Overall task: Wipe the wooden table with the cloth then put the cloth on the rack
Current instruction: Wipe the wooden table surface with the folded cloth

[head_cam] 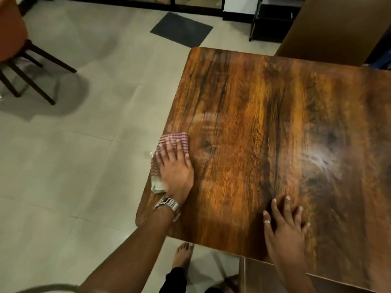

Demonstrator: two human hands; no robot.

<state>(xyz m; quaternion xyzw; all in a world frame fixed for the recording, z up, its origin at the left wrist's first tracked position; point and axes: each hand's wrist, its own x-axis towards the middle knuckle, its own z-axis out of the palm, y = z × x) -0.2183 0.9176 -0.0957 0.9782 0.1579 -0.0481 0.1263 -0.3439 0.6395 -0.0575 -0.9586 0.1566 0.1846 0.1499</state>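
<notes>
Your left hand [175, 166] presses flat, fingers spread, on the cloth [169, 153] at the surface [254, 115] edge for wiping; your right hand [285, 227] lies open, empty, bracing you.

The tabletop [264, 123] fills the right and centre of the frame, its left edge running from upper centre down to lower centre. The cloth [173, 140] lies on the tabletop at that left edge, mid-frame, under the left hand [176, 168], which lies flat on it. The right hand [285, 231] lies flat on the tabletop near the near edge, lower right of centre, well apart from the cloth. A chair [19, 51] stands on the floor [84, 166] at upper left. A mat [181, 28] lies on the floor at upper centre, beyond the tabletop's far left corner. A foot [183, 254] stands on the floor at bottom centre, just before the near edge.
</notes>
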